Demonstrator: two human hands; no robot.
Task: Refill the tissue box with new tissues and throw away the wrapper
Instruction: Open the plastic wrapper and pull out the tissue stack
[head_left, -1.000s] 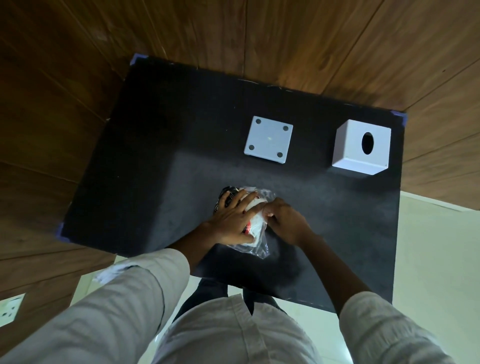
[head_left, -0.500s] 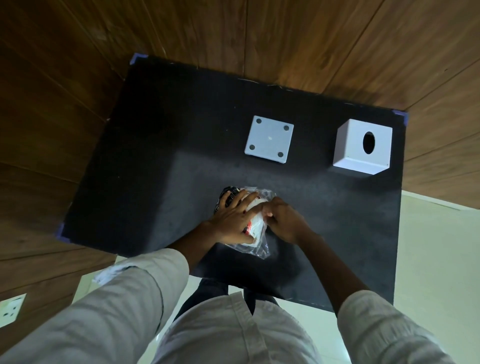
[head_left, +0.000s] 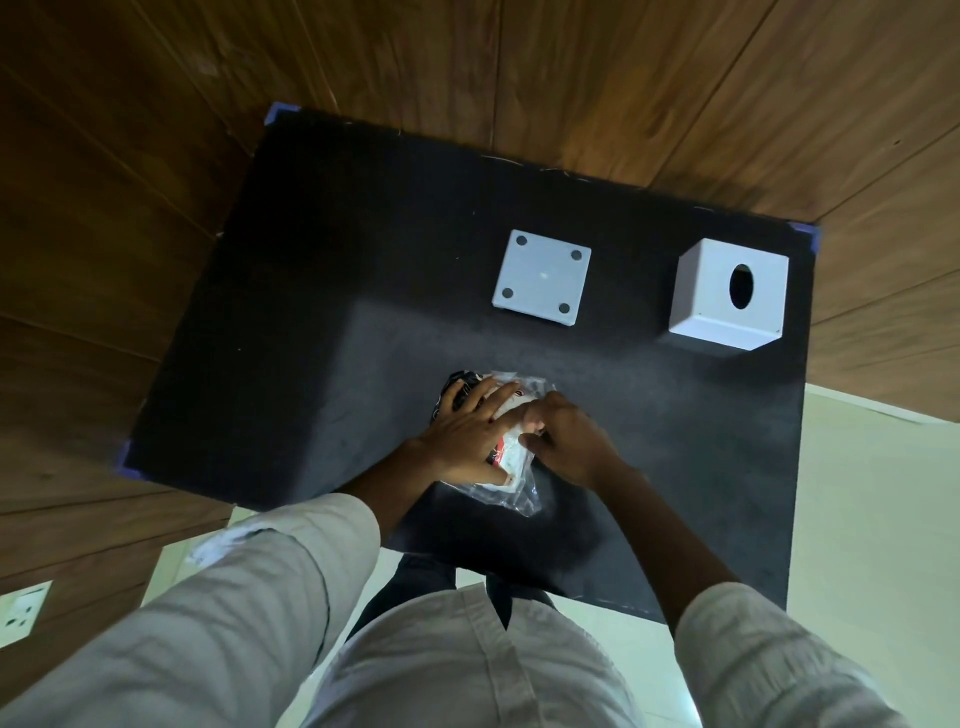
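Right fingers: the fingertips (head_left: 531, 423) are curling together and pinching the clear wrapper (head_left: 511, 491) at the top right edge of the tissue pack (head_left: 511, 452).
Right hand: the right hand (head_left: 569, 441) is lying knuckles up, just right of the pack, and is touching it.
Left fingers: the fingers (head_left: 491, 400) are lying spread apart and flat across the top of the pack, pressing it onto the table; the thumb is running along the pack's near side.
Left hand: the left hand (head_left: 465, 439) is covering the left half of the pack.
Tissue pack: it is resting on the black table (head_left: 311, 312), near the front edge and roughly centred; white tissue and a red mark are showing through the plastic, and loose wrapper is sticking out toward the person.
Tissue box cover: the white cover (head_left: 730, 293) is standing with its oval opening up, at the far right of the table, well apart from the pack.
Base plate: the flat white base (head_left: 542, 278), with four dark round pads facing up, is lying left of the cover and beyond the pack, touching neither.
Sleeves: light sleeves (head_left: 280, 571) are covering both arms to the forearm.
Surroundings: wood panelling (head_left: 519, 67) is flanking the table; a wall socket (head_left: 21, 608) is showing at lower left.
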